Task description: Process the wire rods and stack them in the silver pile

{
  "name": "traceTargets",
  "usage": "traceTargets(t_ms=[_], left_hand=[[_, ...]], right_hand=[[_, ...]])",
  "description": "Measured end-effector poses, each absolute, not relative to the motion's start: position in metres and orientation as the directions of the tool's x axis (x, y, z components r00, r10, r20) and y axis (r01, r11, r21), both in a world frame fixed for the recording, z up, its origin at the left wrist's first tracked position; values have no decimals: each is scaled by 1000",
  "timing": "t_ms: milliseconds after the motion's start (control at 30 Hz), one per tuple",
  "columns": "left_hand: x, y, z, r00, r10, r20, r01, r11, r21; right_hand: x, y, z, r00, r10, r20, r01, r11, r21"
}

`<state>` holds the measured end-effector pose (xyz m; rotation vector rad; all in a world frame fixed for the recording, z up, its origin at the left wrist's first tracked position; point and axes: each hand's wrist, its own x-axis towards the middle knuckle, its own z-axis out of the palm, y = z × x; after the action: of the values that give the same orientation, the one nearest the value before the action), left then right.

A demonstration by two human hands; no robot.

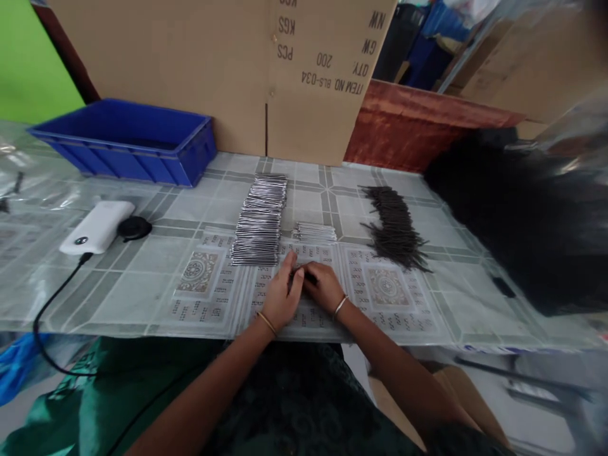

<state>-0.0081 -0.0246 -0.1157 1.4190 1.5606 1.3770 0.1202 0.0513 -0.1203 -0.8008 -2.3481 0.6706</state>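
My left hand (281,292) and my right hand (325,288) meet over the patterned table cover (308,180), fingers bent and pressed together. Something small and dark shows between them; it is mostly hidden, so its kind cannot be made out. Just beyond my left hand lies a long row of shiny thin metal rods (259,221), side by side. A smaller bunch of thin silvery rods (315,233) lies past my fingertips. To the right of my hands is a pile of dark brown, thin strips (396,228) with uneven ends.
A blue plastic bin (190,155) stands at the back left, beside a large cardboard box (190,69). At left are a white power bank (99,227) with a black cable (42,342) and a black round object (134,227). A large black heap (517,215) covers the right side.
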Motion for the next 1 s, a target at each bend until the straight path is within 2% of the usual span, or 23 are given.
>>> traceTargets(t_ms=[133, 233, 400, 500, 633, 767, 867, 1000], left_hand=[[-13, -30, -115, -268, 953, 144, 199, -91, 976], [-23, -34, -109, -310, 936, 164, 155, -120, 981], [-67, -32, -97, -512, 805, 300, 295, -164, 941], [-99, -22, -99, -626, 721, 298, 357, -75, 931], [-121, -10, -110, -630, 755, 182, 334, 51, 941], [-119, -6, -115, -595, 787, 163, 344, 66, 937], [-115, -3, -115, -611, 777, 149, 302, 55, 952], [-111, 4, -115, -637, 764, 108, 226, 51, 973]], right_hand=[[114, 49, -116, -680, 647, 345, 332, 692, -641], [99, 51, -111, -704, 618, 350, 309, 710, -633], [36, 64, -101, -714, 556, 426, 244, 767, -593], [-4, 69, -96, -726, 565, 393, 302, 775, -555], [-19, 60, -96, -673, 654, 344, 445, 731, -518], [7, 38, -110, -505, 774, 382, 471, 618, -629], [16, 22, -129, -411, 869, 276, 474, 462, -749], [-5, 9, -144, -447, 884, 139, 479, 368, -797]])
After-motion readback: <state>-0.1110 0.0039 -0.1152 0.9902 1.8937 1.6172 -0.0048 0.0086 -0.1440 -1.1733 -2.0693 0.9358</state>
